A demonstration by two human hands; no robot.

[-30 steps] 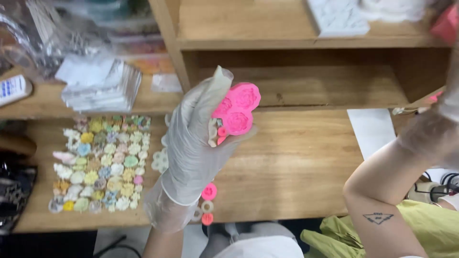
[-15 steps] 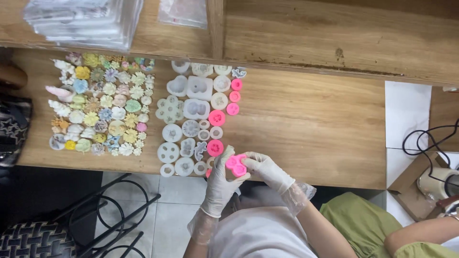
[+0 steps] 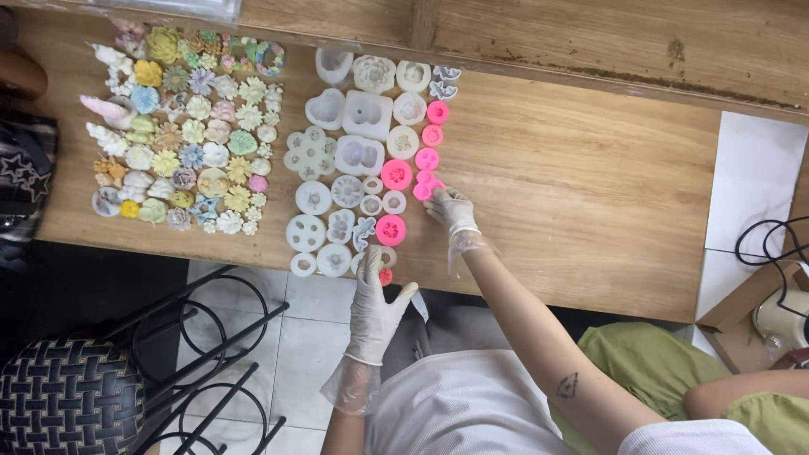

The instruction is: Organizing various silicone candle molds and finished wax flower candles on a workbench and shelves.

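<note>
My right hand (image 3: pixel 451 211), in a clear glove, pinches a bright pink flower mould (image 3: pixel 424 188) against the wooden table (image 3: pixel 581 194), at the lower end of a column of pink moulds (image 3: pixel 433 135). My gloved left hand (image 3: pixel 375 303) reaches up at the table's front edge, fingers spread. Its fingertips touch a small clear round mould (image 3: pixel 371 257), and a small pink mould (image 3: pixel 385 276) lies beside them. Several white and clear silicone moulds (image 3: pixel 350 156) lie in rows just left of both hands.
Many small pastel cast flowers (image 3: pixel 181 135) cover the table's left part. A white sheet (image 3: pixel 754 181), a black cable (image 3: pixel 771 244) and a cardboard box (image 3: pixel 742 324) sit at right. A woven stool (image 3: pixel 72 396) stands below left. A person in green (image 3: pixel 674 371) sits at lower right.
My right hand has carried the pink mould from near my lap up onto the table beside the pink column. My left hand has let go and moved to the table's edge.
</note>
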